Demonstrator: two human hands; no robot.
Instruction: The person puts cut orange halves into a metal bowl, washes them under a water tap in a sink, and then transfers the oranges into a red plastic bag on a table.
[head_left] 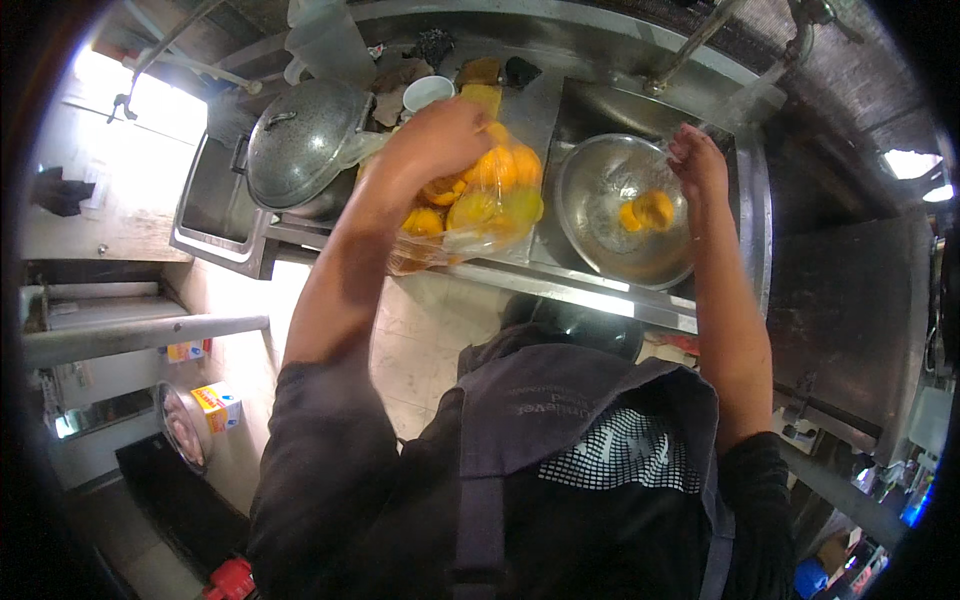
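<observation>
My left hand (pixel 452 135) reaches over a clear plastic bag (pixel 462 242) of orange and yellow-green citrus fruit on the steel counter. Its fingers bend down beside an orange (pixel 496 132) at the top of the bag, and the back of the hand hides their grip. My right hand (pixel 698 160) is raised by the right rim of a round steel bowl (pixel 590 235), its fingers loosely bent and apart, with nothing visible in them. Inside the bowl, which sits in the sink (pixel 572 98), are an orange fruit (pixel 655 210) and a smaller orange piece (pixel 629 216).
A large lidded pot (pixel 300 145) stands left of the bag. Behind lie a white cup (pixel 428 93), a yellow sponge (pixel 482 98) and a dark scrubber (pixel 432 46). A clear plastic jug (pixel 328 45) stands at the back. A tap (pixel 690 55) rises behind the sink.
</observation>
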